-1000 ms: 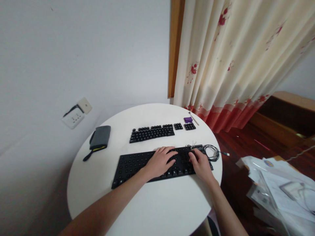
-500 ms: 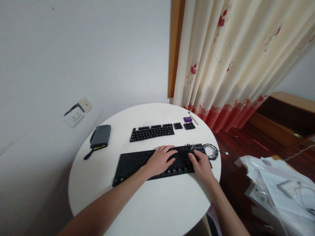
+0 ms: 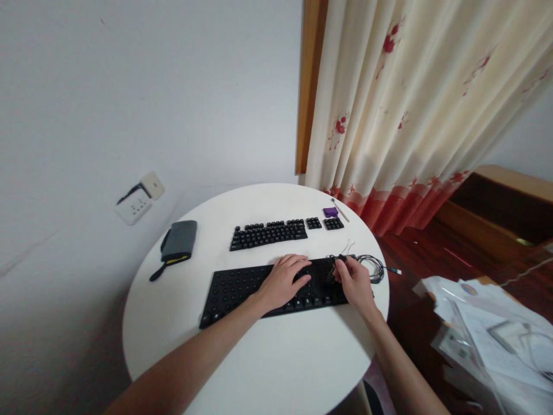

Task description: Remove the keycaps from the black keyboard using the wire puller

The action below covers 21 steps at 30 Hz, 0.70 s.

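A black keyboard (image 3: pixel 237 287) lies in front of me with most of its keycaps off and a row of keys along the near edge. My left hand (image 3: pixel 285 280) rests on the middle of it, palm down, fingers stretched out. At the right end of the keyboard, my right hand (image 3: pixel 355 280) is closed on a keycap puller (image 3: pixel 343 257), whose thin wire prongs stick up beyond the fingers. The removed keycaps (image 3: pixel 268 235) are laid out in rows farther back, with two smaller blocks of keycaps (image 3: pixel 333 223) to their right.
The keyboard's coiled cable (image 3: pixel 375 266) sits at the right table edge. Behind the keycaps are a purple item (image 3: pixel 330 212) and a thin brush (image 3: pixel 340 210). A grey pouch (image 3: pixel 179 240) lies left on the round white table (image 3: pixel 276 369). Papers and plastic bags (image 3: pixel 496 323) are at right.
My right hand has turned and lifted slightly, so the puller's wire prongs now point up and away. My left hand stays on the keyboard. The view has shifted a little.
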Tool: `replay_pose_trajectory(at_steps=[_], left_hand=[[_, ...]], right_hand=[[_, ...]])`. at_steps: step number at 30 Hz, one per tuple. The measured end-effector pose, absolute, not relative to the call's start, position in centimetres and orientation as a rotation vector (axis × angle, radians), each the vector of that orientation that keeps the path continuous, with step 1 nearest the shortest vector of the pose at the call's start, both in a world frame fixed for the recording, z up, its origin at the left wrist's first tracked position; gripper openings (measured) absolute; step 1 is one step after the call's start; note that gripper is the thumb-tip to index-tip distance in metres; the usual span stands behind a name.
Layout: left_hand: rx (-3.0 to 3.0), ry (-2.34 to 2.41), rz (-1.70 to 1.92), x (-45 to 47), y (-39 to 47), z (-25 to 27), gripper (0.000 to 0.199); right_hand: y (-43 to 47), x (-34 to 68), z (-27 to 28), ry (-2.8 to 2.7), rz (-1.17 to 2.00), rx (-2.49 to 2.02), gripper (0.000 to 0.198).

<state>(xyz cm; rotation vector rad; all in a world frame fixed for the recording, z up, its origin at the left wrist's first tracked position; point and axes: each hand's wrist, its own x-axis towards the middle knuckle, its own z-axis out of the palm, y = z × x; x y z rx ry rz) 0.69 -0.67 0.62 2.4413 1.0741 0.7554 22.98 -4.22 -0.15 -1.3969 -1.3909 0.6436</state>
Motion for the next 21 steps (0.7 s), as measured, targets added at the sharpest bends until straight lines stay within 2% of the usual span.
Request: replay_pose_trajectory(at_steps=[6, 9, 12, 15, 21], left_hand=[[2.075, 1.067, 1.101, 0.3, -0.5, 1.4, 0.036], [1.987, 1.084, 1.145, 0.1, -0.3, 1.4, 0.027], [1.978, 1.127, 1.155, 0.0, -0.1, 1.2, 0.012], [2.006, 1.117, 1.138, -0.1, -0.1, 0.9, 0.006], [2.035, 1.134, 1.119, 0.0, -0.1, 0.5, 0.012]], right_hand=[[-2.0, 19.9, 3.2, -1.597, 0.661, -1.256, 0.034], [-0.7, 18.2, 4.0, -1.738, 0.646, -1.165, 0.031], [0.0, 17.1, 3.4, -1.805, 0.629, -1.109, 0.030], [0.0, 16.8, 1.9, -1.717, 0.660, -1.129, 0.028], [-0.1, 17.1, 0.1, -1.624, 0.745, -1.186, 0.030]])
